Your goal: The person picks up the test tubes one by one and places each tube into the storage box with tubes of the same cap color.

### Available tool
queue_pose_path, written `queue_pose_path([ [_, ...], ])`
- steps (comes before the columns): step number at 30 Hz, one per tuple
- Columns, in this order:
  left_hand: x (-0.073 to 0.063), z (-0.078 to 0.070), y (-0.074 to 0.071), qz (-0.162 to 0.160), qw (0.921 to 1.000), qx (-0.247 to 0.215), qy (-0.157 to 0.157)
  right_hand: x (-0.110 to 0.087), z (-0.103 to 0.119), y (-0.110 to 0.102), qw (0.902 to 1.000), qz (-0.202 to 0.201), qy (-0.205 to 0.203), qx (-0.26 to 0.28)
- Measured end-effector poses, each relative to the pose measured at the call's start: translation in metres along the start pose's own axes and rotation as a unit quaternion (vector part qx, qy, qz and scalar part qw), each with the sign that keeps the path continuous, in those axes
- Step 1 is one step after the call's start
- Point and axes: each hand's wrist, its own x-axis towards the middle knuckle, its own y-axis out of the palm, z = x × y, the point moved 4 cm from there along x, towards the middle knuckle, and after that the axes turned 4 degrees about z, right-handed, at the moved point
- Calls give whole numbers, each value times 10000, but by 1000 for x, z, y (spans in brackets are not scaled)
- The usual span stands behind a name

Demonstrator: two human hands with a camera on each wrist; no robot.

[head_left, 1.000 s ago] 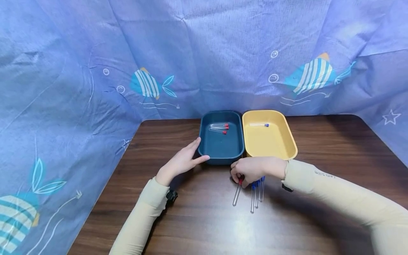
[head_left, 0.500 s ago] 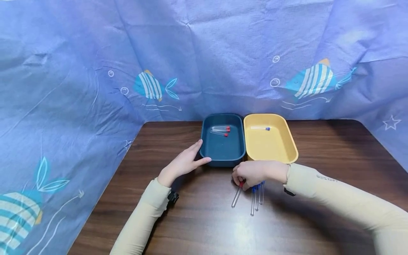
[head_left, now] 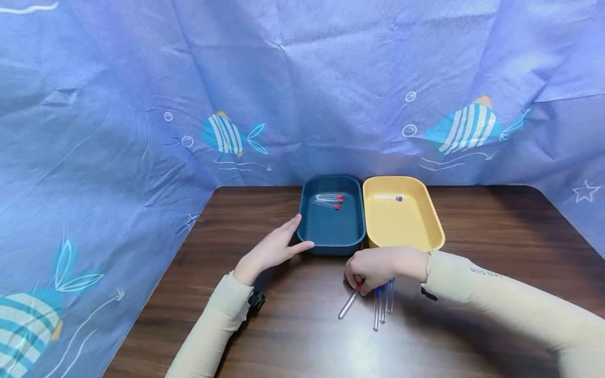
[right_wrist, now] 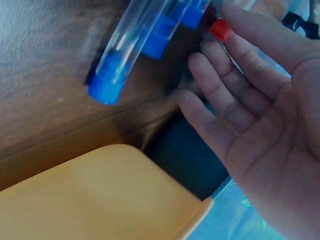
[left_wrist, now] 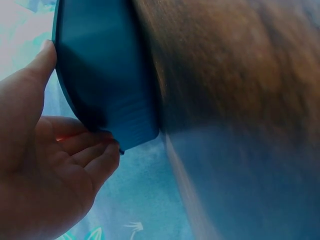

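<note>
My right hand (head_left: 371, 266) pinches a test tube (head_left: 348, 305) with a red cap (right_wrist: 220, 30) near its cap end, in front of the bins. The tube slants toward the lower left. Beside that hand lie several blue-capped test tubes (head_left: 376, 314), their caps partly hidden by it in the head view. My left hand (head_left: 274, 248) touches the front left corner of the dark blue bin (head_left: 333, 244), fingers spread and fairly straight, with the thumb (left_wrist: 45, 57) at the rim. In that bin lie several red-capped test tubes (head_left: 327, 201).
Right against the blue bin stands a yellow bin (head_left: 402, 226), holding one blue-capped test tube (head_left: 388, 198). Both are near the back edge of the wooden table (head_left: 487, 231). A blue fish-print curtain (head_left: 331, 94) hangs behind and on the left.
The lower end of the red-capped test tube in my right hand has swung to the left. My left hand stays at the blue bin. The head view has tilted slightly.
</note>
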Motion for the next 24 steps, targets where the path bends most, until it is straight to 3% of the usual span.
queue_pose_path([
  [12, -2, 1, 1, -104, 9999, 9, 0, -9, 5, -8, 9982, -547, -230, -30],
  [18, -5, 2, 4, -40, 10000, 31, -56, -21, 10, -27, 9941, -990, -419, -170],
  [24, -5, 0, 4, -99, 9999, 21, -6, -37, 8, -58, 9847, -1599, -652, -247],
])
